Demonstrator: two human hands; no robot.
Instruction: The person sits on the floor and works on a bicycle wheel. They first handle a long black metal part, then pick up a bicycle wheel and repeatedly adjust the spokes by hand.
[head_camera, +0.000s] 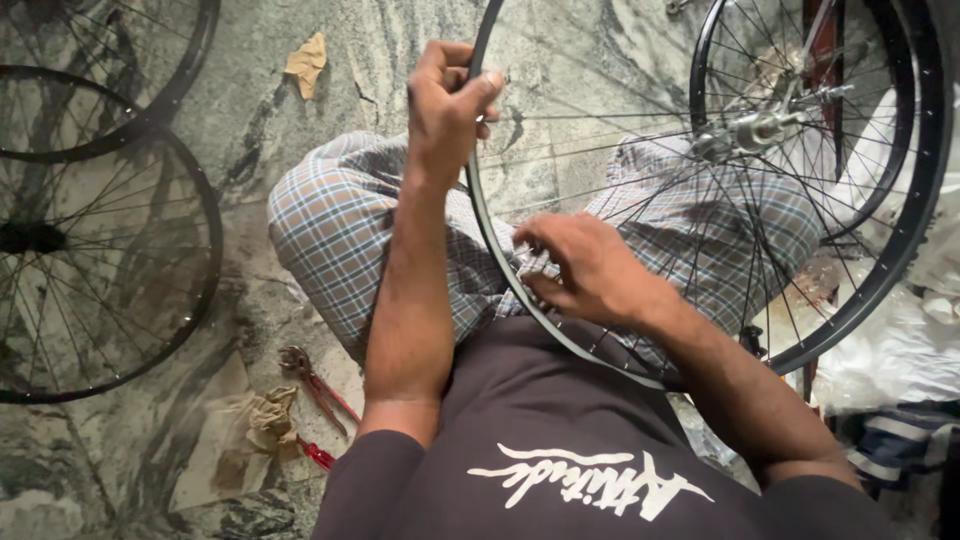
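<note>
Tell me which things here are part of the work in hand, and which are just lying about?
In use:
- bicycle wheel, upright over the lap
- left hand, gripping its rim
- right hand, at the spokes near the rim

Lying about:
- spare wheels on the floor
- red-handled pliers
- crumpled rag
- paper scrap

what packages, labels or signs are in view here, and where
Printed design on the dark shirt: bottom centre, white brush-style script.
White plastic wrapping: right edge, beside the wheel rim, crumpled, no label visible.
Torn brown paper scrap: on the floor, top left, blank.
No signs or screens.
</note>
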